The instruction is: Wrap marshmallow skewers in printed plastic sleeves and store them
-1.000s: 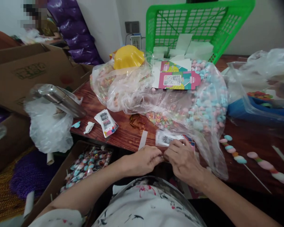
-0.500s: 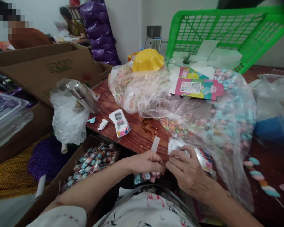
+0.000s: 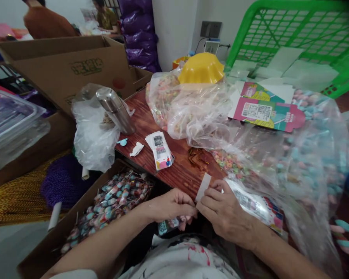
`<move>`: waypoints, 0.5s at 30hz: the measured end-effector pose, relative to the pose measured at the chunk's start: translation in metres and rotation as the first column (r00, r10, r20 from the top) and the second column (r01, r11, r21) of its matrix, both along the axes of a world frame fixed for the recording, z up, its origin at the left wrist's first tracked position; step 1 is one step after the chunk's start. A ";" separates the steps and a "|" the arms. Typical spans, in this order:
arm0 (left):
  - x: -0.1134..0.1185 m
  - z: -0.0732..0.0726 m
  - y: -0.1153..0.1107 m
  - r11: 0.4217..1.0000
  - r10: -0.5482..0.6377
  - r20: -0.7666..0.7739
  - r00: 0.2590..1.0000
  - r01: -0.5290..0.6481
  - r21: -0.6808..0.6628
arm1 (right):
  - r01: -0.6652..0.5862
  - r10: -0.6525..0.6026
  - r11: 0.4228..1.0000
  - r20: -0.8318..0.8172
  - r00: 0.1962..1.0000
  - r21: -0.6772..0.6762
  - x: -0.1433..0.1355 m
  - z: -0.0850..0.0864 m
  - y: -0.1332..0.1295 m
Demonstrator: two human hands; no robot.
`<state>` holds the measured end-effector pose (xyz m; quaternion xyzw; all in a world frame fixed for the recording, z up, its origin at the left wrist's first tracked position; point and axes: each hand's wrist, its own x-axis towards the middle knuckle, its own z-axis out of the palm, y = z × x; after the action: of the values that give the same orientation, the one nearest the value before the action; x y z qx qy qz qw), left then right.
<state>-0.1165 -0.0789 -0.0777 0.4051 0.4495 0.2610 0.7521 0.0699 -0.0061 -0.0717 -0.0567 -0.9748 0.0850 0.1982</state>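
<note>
My left hand [image 3: 174, 205] is closed around a small clear packet of candy [image 3: 168, 226], with teal and pink showing below the fingers. My right hand [image 3: 221, 211] meets it at the fingertips in a pinch; whatever lies between those fingers is too small to make out. Beside the right fingers, a pale strip [image 3: 203, 187] lies at the table edge. Silvery printed packets [image 3: 253, 201] rest on the table behind my right hand. A stack of printed cards [image 3: 159, 151] and some gold ties [image 3: 198, 158] lie farther back.
On the left below the table, a cardboard box [image 3: 29, 257] holds many candy skewers. A steel flask [image 3: 115, 110] stands beside a crumpled plastic bag [image 3: 94, 135]. Large clear bags of candy [image 3: 311, 155] cover the right side, before a green basket [image 3: 241, 38]. Two people sit beyond.
The view has shifted, so the table's things appear farther right. The right fingers have come off the silvery packets toward the left hand, which keeps the candy packet.
</note>
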 end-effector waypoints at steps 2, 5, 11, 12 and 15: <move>0.000 0.000 -0.004 0.953 0.036 -0.250 0.968 0.042 0.299 | 0.068 -0.061 0.994 0.082 0.995 -0.091 -0.005 -0.001 -0.002; -0.001 0.000 -0.011 0.737 0.237 -0.570 0.787 0.236 0.633 | 0.160 -0.103 0.942 0.199 0.975 -0.295 -0.011 -0.001 0.002; -0.021 -0.002 -0.014 0.689 0.456 -0.476 0.752 0.040 0.723 | 0.354 -0.338 0.839 0.112 0.934 -0.415 -0.016 -0.009 0.050; -0.025 -0.003 -0.014 0.711 0.484 -0.414 0.771 -0.070 0.700 | 0.407 -0.398 0.853 0.099 0.912 -0.327 -0.017 -0.013 0.058; -0.029 -0.005 -0.013 0.762 0.587 -0.218 0.779 -0.441 0.474 | 0.470 -0.457 0.870 0.113 0.882 -0.149 -0.025 -0.025 0.071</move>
<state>-0.1460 -0.0916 -0.0825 0.4472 0.6096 0.4686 0.4569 0.0452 0.0652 -0.0969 -0.3088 -0.9284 0.1165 0.1707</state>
